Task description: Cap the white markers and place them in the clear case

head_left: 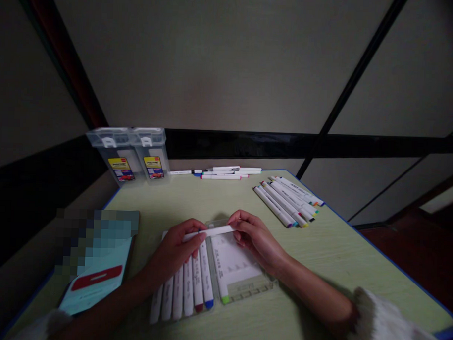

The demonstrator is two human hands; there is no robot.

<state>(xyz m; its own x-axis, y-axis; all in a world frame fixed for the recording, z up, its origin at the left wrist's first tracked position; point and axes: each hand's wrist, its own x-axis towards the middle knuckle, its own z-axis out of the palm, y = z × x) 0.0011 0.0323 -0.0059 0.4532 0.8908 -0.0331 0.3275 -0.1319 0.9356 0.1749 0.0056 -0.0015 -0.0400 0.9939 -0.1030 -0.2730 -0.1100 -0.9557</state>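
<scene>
A white marker (220,231) is stretched crosswise between my two hands, just above an opened clear plastic case (250,291). My left hand (182,243) pinches its left end between thumb and fingers. The other end sits in the fingertips of my right hand (254,236). Beneath my left hand, several white markers (187,292) lie side by side in the left half of the case, one showing a blue cap (209,304). A single green-capped marker (220,281) lies in the right half, beside a white paper insert (232,262).
Two clear marker boxes (120,154) with yellow labels stand at the back left. Several loose markers (230,173) lie along the rear edge, and a group of markers (288,199) rests at the right. A tablet-like device (100,279), partly pixelated, lies at the left. The table (342,273) has a blue edge.
</scene>
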